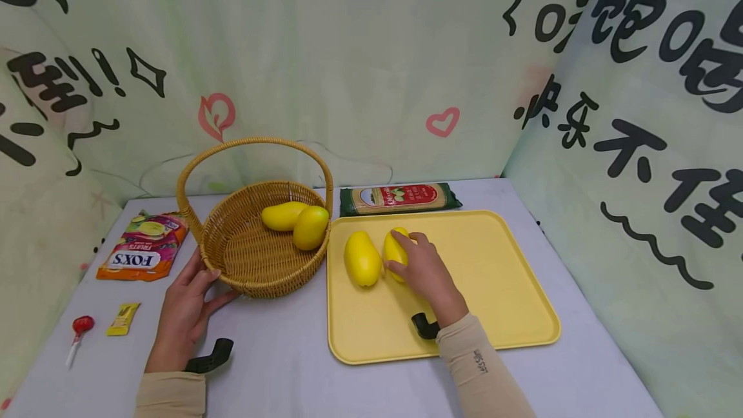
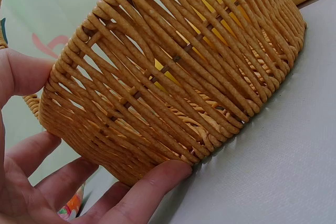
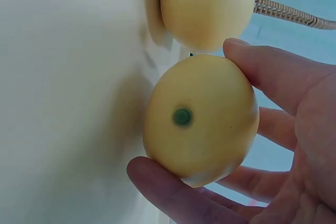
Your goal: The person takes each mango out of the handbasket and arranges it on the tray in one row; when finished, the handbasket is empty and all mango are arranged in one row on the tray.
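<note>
Right now, the right hand (image 1: 424, 268) holds a yellow fruit (image 1: 392, 251) over the yellow tray (image 1: 493, 282) — its thumb and fingers are on the sides of the fruit. I can't tell if the fruit touches the tray or is a little bit up. The end of this fruit has a round green spot, and it shows in the right wrist view. Just to its left, a second yellow fruit (image 1: 362, 259) lies on the tray.

The left hand (image 1: 187, 307) holds the brown woven basket (image 1: 244, 269) by its near left side. Its thumb is at the rim, and its other fingers press along the outside, with one low down near the table (image 1: 273, 366). The basket sits upright with its big handle up, right next to the tray. Inside, on the right, are two more fruits — a long yellow one (image 1: 280, 217) and a rounder one (image 1: 310, 228), side by side.

Behind the tray lies a long pack (image 1: 400, 199) with green ends and a red label. To the left of the basket is a bright candy bag (image 1: 145, 247), and its big word is upside down. Nearer the front are a small yellow candy (image 1: 123, 319) and a red lollipop (image 1: 82, 325) on a white stick.
</note>
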The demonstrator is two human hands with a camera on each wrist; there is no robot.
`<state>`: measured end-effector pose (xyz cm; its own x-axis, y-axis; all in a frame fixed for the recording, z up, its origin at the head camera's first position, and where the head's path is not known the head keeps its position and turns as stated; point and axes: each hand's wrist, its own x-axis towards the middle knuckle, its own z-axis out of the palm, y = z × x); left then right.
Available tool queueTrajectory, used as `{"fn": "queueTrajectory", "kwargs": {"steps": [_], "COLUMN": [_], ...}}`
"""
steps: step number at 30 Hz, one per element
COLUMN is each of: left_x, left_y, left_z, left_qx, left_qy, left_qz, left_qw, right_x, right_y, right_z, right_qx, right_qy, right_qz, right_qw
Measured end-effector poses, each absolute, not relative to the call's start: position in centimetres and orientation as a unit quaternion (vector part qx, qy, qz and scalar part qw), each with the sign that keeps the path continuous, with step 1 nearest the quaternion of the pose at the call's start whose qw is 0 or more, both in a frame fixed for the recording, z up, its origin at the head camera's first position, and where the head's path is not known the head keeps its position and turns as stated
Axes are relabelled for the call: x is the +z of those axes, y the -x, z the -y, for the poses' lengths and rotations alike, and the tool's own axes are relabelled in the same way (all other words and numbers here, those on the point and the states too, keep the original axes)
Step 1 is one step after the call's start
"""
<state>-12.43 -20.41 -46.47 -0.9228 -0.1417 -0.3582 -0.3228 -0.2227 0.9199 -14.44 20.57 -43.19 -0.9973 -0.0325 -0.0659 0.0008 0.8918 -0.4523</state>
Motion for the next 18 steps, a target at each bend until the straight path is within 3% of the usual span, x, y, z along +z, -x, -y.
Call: {"fn": "queueTrajectory", "kwargs": {"steps": [18], "left_x": [-46.49], "left_y": [12.4], "left_z": [20.4], "left_qx": [0.758], "left_qy": [0.187], "left_qz": [-0.622], "left_qw": [0.062], "right_x": [-43.45], "right_y": [14.31], "right_z": [-20.55], "right_qx": [-0.229], "right_qy": [0.005], "right_qz": [-0.973], "right_qw": [0.035]}}
